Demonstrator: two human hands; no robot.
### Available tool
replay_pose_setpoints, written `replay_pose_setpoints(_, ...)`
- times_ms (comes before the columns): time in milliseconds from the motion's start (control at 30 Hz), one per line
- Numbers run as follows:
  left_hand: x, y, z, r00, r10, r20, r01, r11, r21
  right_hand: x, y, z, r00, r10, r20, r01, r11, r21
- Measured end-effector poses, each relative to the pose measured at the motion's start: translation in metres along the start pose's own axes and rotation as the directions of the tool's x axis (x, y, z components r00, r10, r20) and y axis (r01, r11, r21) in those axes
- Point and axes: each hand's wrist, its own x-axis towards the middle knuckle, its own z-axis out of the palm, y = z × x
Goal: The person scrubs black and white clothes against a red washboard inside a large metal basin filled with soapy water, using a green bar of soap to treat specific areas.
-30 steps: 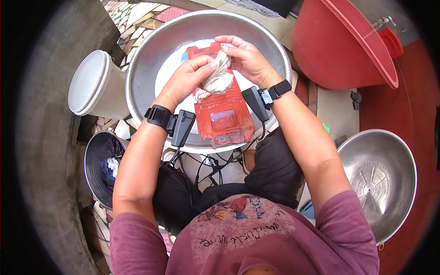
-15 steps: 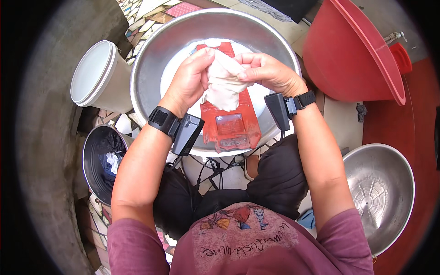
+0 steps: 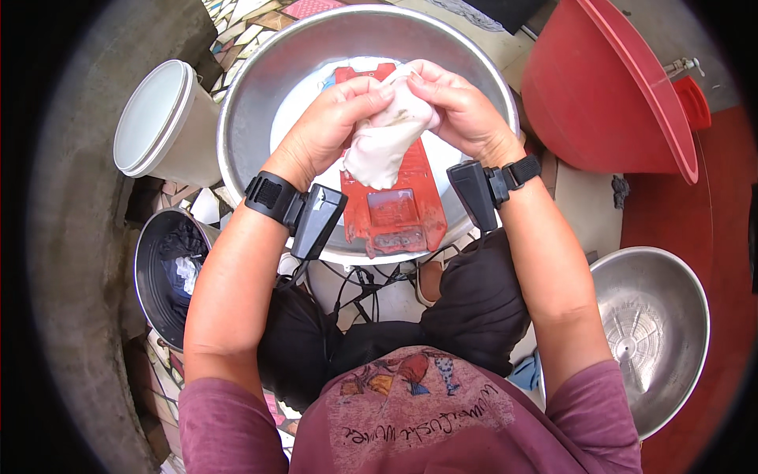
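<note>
A wet white cloth [image 3: 384, 146] hangs bunched between my two hands, with a small dark stain near its top. My left hand [image 3: 335, 114] pinches its left edge between thumb and fingers. On the other side my right hand [image 3: 454, 103] grips the cloth's upper right edge. Beneath the cloth, a red plastic washboard [image 3: 399, 209] slants inside a large metal basin [image 3: 260, 95], its lower end at the near rim. Whitish, sudsy water [image 3: 296, 114] lies in the basin around the board. The cloth hides the board's middle.
Left of the basin stand a lidded white bucket [image 3: 154, 118] and a dark bucket [image 3: 150, 292] with clothes inside. A big red tub [image 3: 600, 95] leans at the upper right, near a tap [image 3: 683, 65]. A steel bowl [image 3: 663, 332] sits at the lower right. Cables [image 3: 367, 284] lie before the basin.
My hands have spread and turned the cloth, so a stained patch now shows. The right hand has moved slightly up and left. The whole view has shifted a little.
</note>
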Motion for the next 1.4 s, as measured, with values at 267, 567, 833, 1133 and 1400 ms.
replay_pose_setpoints(267, -0.002, -0.001, 0.005, 0.991, 0.096, -0.09, -0.102, 0.993, -0.065, -0.001, 0.001, 0.001, 0.998, 0.003, -0.064, -0.004, 1.0, -0.014)
replay_pose_setpoints(567, -0.002, 0.001, 0.002, 0.992, 0.099, -0.075, -0.108, 0.986, -0.13, 0.002, 0.007, -0.011, 0.985, 0.065, -0.159, -0.106, 0.96, -0.259)
replay_pose_setpoints(833, -0.003, 0.009, -0.009, 0.992, 0.119, -0.033, -0.123, 0.919, -0.375, -0.005, -0.004, -0.006, 0.873, -0.042, -0.485, -0.082, 0.969, -0.231)
replay_pose_setpoints(1133, -0.001, 0.005, -0.027, 0.984, 0.175, -0.044, -0.175, 0.872, -0.457, 0.0, 0.02, 0.002, 0.955, 0.101, -0.281, -0.224, 0.863, -0.453)
replay_pose_setpoints(1400, -0.006, 0.007, -0.052, 0.849, 0.073, -0.524, -0.074, 0.997, 0.019, -0.001, 0.025, -0.058, 0.888, -0.196, -0.417, -0.29, 0.466, -0.836)
